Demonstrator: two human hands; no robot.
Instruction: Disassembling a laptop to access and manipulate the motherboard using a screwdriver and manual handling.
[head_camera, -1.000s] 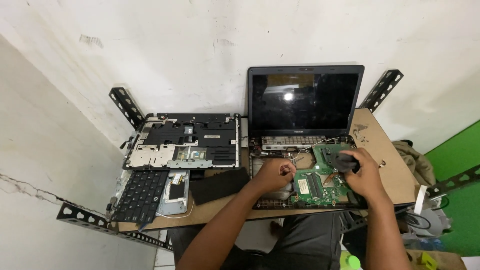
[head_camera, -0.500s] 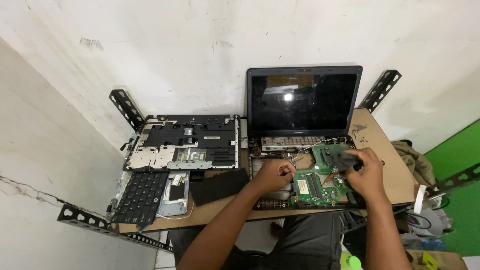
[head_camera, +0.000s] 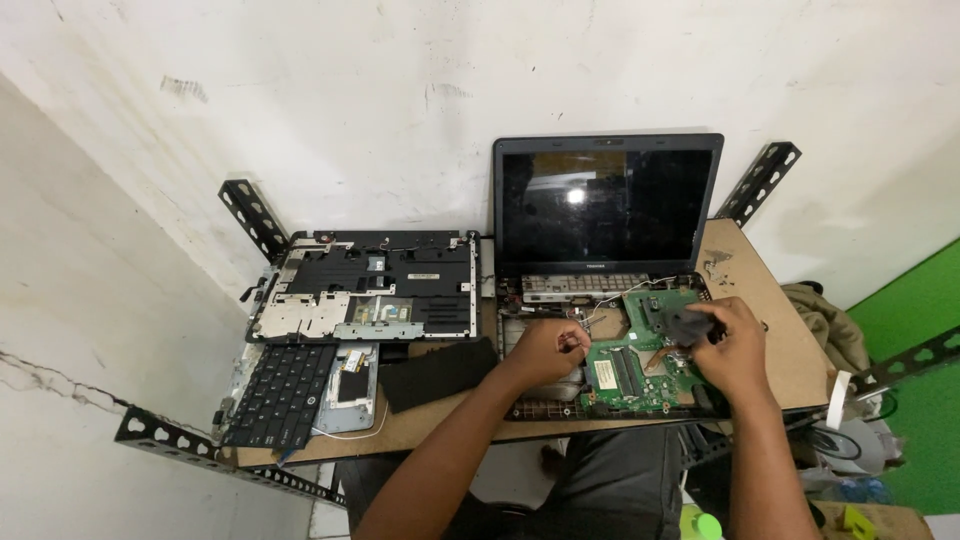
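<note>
Laptop (head_camera: 607, 215) stripped well down: lid upright, screen dark, base opened with green board (head_camera: 640, 365) exposed inside the lower shell. Left hand (head_camera: 548, 350) curled loosely over the left part of the open base, fingertips pinched near a thin white wire (head_camera: 600, 310); cannot tell whether the wire itself is gripped. Right hand (head_camera: 735, 350) closed around a dark grey fan (head_camera: 685, 325), held at the upper right corner of the board, just ahead of the knuckles; cannot tell whether the fan is lifted clear or seated on the board.

Already off and set aside, well to the left of the left hand: top cover (head_camera: 370, 285) lying face down against the wall, keyboard (head_camera: 282, 392) near the front edge of the table (head_camera: 770, 300), a small silver plate (head_camera: 350, 375) beside it, and a black flat panel (head_camera: 440, 372) closest to the left forearm.

Judged from this layout, disassembly past the halfway mark: covers and keyboard removed, board bared, cooling part in hand. Left to do, as far as visible: board sits in the shell, with memory sticks and wires in place; screen attached at the hinges. Screws not discernible at this size.

Beyond the right hand, bare wooden tabletop, then cloth (head_camera: 820, 315) hanging off the edge. Metal brackets (head_camera: 755, 180) at the table corners.
</note>
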